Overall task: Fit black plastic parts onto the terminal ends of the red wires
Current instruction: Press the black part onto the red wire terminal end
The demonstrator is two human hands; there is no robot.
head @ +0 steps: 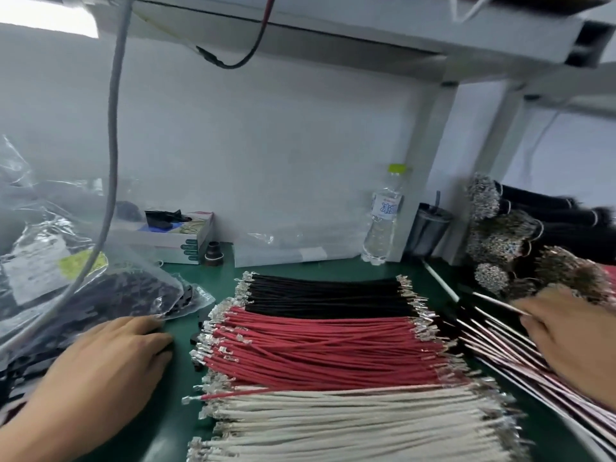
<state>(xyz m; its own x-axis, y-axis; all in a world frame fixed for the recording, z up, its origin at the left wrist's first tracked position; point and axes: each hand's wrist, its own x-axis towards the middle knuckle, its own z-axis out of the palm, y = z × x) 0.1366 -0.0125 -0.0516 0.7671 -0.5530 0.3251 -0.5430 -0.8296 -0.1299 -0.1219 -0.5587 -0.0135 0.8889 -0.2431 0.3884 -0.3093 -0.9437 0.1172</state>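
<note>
A row of red wires (316,348) with metal terminals at both ends lies across the green mat, between black wires (326,291) and white wires (350,425). A clear bag of black plastic parts (116,295) lies at the left, and a few loose black parts (196,339) sit by the red wires' left terminals. My left hand (110,368) lies palm down with its fingers stretched to the bag's mouth, fingertips on dark parts there. My right hand (573,341) rests on a slanted pile of wires (500,348) and pinches one thin wire at its fingertips.
Bundles of black wires with metal ends (520,235) are stacked at the right. A water bottle (383,221), a dark cup (430,231) and a small box (176,235) stand at the back wall. A grey cable (113,128) hangs down at the left.
</note>
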